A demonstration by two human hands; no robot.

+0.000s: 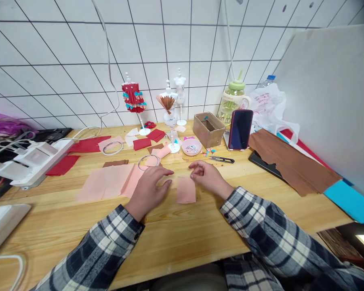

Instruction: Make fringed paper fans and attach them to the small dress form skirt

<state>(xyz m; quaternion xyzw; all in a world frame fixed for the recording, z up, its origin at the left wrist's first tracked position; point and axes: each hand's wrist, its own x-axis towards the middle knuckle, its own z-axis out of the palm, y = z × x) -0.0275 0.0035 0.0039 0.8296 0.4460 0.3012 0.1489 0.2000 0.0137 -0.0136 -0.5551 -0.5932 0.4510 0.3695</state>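
A small pink crepe paper square [186, 190] is in front of me on the wooden table [175, 238], a faint shadow along its right edge. My right hand [210, 178] has its thumb and fingers closed at the square's upper right corner. To the left of the square, my left hand [151, 188] is held with thumb and fingers apart and nothing in it. Beside that hand lie a larger folded pink crepe paper sheet [104, 182] and a silver ring [148, 162], partly over other pink paper.
Behind stand a doll bust with brown pleated paper [167, 103], a red-dressed bust [134, 97], a bead bowl [191, 147], a cardboard box [209, 129] and a phone [240, 129]. Thread snips [222, 159] lie nearby. Brown crepe paper [293, 161] is at right, a power strip [33, 161] at left.
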